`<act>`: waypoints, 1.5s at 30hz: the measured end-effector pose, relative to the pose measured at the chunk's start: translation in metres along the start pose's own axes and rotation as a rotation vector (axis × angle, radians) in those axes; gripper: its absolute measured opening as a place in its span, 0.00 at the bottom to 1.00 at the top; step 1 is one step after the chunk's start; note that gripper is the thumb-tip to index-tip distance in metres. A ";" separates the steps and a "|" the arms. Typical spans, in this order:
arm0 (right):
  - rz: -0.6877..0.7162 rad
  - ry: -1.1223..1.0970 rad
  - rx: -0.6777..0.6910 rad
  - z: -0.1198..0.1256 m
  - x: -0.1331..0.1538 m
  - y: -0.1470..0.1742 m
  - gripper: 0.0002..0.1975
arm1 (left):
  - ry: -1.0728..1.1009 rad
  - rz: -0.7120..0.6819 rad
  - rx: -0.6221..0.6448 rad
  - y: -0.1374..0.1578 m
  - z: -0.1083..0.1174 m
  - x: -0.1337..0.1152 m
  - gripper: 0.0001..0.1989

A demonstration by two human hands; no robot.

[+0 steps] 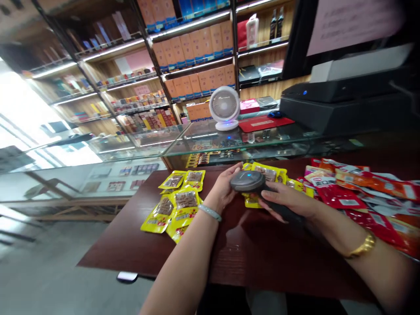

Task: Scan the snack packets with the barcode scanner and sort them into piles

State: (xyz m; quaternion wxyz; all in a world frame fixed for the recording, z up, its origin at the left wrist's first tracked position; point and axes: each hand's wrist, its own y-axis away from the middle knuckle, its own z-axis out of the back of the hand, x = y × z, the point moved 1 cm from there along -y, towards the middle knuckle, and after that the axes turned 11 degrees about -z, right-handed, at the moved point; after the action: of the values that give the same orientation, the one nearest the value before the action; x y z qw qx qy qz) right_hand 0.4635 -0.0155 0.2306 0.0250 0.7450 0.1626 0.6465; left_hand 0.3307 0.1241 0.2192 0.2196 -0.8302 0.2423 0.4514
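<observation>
My right hand [288, 199] is wrapped round the handle of a dark grey handheld barcode scanner [247, 180], with a small blue light on its head. Just left of the scanner head, my left hand [226, 186] has its fingers curled at the edge of a yellow snack packet [252, 201]; the scanner partly hides this grip. More yellow snack packets [271, 171] lie behind the scanner. Left of my left forearm, several yellow snack packets [185, 201] with clear windows lie overlapping on the dark red-brown table [131, 236].
Red and orange packets [348, 192] are heaped on the right. Beyond the table stands a glass display case [177, 146], bearing a white fan [225, 107] and a red folder [262, 124]. A black machine [331, 103] stands at the back right. Stocked shelves [193, 61] line the wall.
</observation>
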 end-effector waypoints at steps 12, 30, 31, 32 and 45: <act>-0.082 -0.048 -0.029 -0.001 -0.009 -0.005 0.20 | -1.662 -0.361 -0.379 0.066 0.058 -0.106 0.20; -0.025 -0.027 0.141 -0.025 -0.015 -0.005 0.21 | -1.940 -0.090 -0.514 0.143 0.079 -0.073 0.13; -0.025 -0.039 0.146 -0.026 -0.015 -0.005 0.21 | -1.887 -0.084 -0.510 0.141 0.077 -0.072 0.13; -0.024 -0.049 0.148 -0.027 -0.015 -0.005 0.22 | -1.834 -0.074 -0.502 0.140 0.074 -0.070 0.13; 0.051 -0.123 0.139 -0.025 -0.011 -0.007 0.19 | -1.592 -0.053 -0.464 0.111 0.065 -0.058 0.14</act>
State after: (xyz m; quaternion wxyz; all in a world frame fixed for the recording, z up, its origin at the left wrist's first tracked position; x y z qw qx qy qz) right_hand 0.4370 -0.0161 0.2223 -0.0331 0.7870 0.1862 0.5873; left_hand 0.1955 0.0866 0.2203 0.1591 -0.2923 -0.1047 0.9372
